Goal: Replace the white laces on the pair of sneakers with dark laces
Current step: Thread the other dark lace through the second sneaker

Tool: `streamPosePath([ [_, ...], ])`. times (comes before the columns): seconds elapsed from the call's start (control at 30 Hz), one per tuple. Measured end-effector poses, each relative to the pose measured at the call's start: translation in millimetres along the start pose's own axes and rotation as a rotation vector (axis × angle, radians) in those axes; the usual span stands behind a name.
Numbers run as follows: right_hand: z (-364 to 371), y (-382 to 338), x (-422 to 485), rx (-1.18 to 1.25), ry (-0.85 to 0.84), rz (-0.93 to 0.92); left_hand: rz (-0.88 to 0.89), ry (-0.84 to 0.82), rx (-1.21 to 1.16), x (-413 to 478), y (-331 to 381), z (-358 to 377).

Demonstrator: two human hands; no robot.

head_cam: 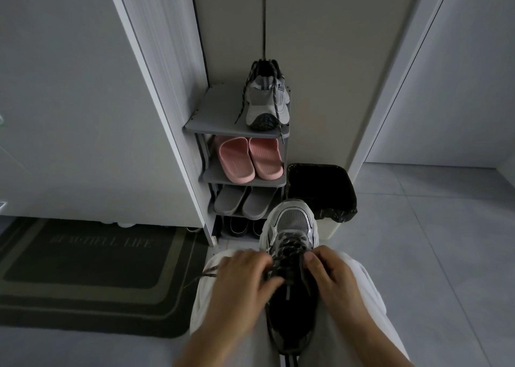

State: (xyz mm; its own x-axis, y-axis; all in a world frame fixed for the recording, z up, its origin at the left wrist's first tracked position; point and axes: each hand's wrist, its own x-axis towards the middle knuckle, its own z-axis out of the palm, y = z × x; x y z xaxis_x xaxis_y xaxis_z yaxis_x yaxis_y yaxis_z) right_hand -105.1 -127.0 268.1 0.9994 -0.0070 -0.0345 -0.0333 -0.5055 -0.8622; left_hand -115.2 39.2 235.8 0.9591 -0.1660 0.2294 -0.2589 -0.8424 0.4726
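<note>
Sneaker sits wedged between pale trouser legs, its heel partly cut off. Left hand, motion-blurred, and right hand both pinch its dark laces. Second sneaker stands at the shoe rack's top right corner.

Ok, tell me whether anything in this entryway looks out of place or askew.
The grey sneaker on the grey shoe rack's top shelf has its dark speckled laces untied, one end hanging over the shelf's front edge. Another dark lace end trails left off the person's lap. Nothing else stands out.
</note>
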Motion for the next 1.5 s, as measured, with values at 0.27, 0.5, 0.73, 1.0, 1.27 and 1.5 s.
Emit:
streamPosePath([
  [0.27, 1, 8, 3, -0.019, 0.046, 0.032, -0.016, -0.058, -0.320, -7, -26, -4],
  [0.5, 3, 17, 0, -0.258, 0.019, -0.073, -0.303, -0.062, -0.520, -19, -56, -29],
  [0.73, 7, 14, 2, -0.138, 0.026, -0.058, -0.305, -0.208, -0.465, -35, -67, -38],
  [1.0, 17, 24, 5, -0.049, 0.052, -0.011, -0.307, -0.346, -0.397, -28, -55, -32],
  [1.27, 11, 20, 3, -0.253, 0.049, -0.068, -0.146, -0.107, -0.153, 12, -39, -7],
  [1.5, 12, 17, 0, -0.072, 0.064, -0.072, -0.094, -0.012, 0.074, 25, -47, -4],
])
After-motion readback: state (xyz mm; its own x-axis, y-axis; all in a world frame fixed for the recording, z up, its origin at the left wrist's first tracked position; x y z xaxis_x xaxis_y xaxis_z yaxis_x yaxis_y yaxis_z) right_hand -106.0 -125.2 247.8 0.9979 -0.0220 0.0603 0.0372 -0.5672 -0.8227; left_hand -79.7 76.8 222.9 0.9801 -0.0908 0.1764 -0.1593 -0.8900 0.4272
